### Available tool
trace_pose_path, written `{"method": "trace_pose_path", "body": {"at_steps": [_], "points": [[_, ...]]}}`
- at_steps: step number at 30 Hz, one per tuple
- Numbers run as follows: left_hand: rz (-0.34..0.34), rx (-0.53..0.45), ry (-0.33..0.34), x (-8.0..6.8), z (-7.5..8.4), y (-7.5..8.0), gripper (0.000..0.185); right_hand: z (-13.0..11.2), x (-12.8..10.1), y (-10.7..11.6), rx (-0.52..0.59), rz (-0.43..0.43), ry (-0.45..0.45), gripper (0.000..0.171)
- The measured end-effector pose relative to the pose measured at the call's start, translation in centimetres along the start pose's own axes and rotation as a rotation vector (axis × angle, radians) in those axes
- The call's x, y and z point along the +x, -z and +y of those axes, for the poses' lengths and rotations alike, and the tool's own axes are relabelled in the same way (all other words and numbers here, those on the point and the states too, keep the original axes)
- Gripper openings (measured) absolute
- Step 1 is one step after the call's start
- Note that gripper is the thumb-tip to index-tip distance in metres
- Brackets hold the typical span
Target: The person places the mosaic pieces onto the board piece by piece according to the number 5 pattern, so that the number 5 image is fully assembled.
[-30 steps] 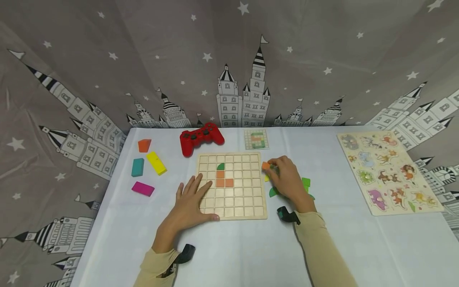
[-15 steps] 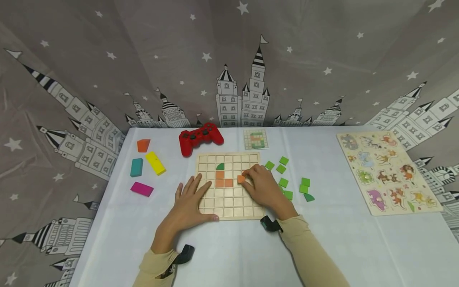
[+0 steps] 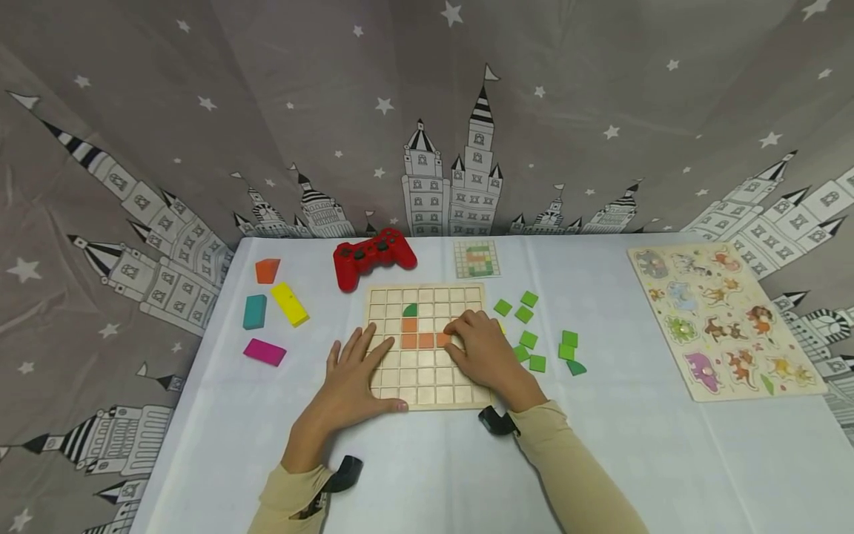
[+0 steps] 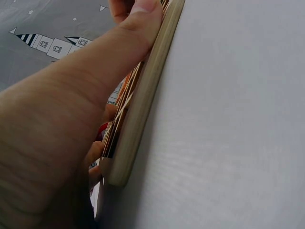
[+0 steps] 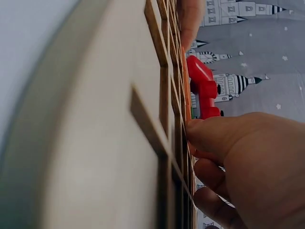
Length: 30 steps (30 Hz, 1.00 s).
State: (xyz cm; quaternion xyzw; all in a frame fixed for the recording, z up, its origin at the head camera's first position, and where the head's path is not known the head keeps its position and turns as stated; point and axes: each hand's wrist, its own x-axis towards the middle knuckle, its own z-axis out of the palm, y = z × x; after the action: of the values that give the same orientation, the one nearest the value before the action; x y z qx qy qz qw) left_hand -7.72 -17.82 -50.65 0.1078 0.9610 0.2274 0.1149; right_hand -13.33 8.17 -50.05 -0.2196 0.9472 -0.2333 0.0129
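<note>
A wooden grid board (image 3: 427,395) lies mid-table in the head view. My left hand (image 3: 353,382) rests spread on its left side, thumb on the near edge; the left wrist view shows that thumb (image 4: 128,36) against the rim. My right hand (image 3: 490,360) pinches an orange square tile (image 3: 442,340) that sits at a cell, in line with two more orange tiles (image 3: 417,340). Another orange tile (image 3: 410,325) and a green quarter-round piece (image 3: 410,310) stand above that row's left end. The right wrist view has the thumb (image 5: 209,133) and fingertips close at the board's surface.
Several green square tiles (image 3: 528,340) and a dark green quarter-round piece (image 3: 576,368) lie right of the board. Behind it are a pattern card (image 3: 477,259) and red game controller (image 3: 360,256). Coloured blocks (image 3: 290,304) lie left; an animal puzzle board (image 3: 707,297) lies far right.
My right hand has carried the orange tile leftward from the loose pieces onto the board, to the cell right of the orange row. My left hand has stayed put.
</note>
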Motion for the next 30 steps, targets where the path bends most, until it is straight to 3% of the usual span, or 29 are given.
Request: {"method": "trace_pose_path", "body": {"at_steps": [19,23,30], "points": [[0.008,-0.006,-0.005,0.3,-0.1,0.1,0.112,0.3,0.3,0.7,-0.019,-0.005,-0.033,0.019],[0.002,-0.007,0.006,0.2,0.0,-0.1,0.112,1.2,0.0,1.4,0.018,-0.005,-0.053,0.019],[0.014,-0.015,-0.003,0.0,-0.2,-0.1,0.112,4.5,-0.5,3.5,0.084,0.049,-0.170,0.023]]}}
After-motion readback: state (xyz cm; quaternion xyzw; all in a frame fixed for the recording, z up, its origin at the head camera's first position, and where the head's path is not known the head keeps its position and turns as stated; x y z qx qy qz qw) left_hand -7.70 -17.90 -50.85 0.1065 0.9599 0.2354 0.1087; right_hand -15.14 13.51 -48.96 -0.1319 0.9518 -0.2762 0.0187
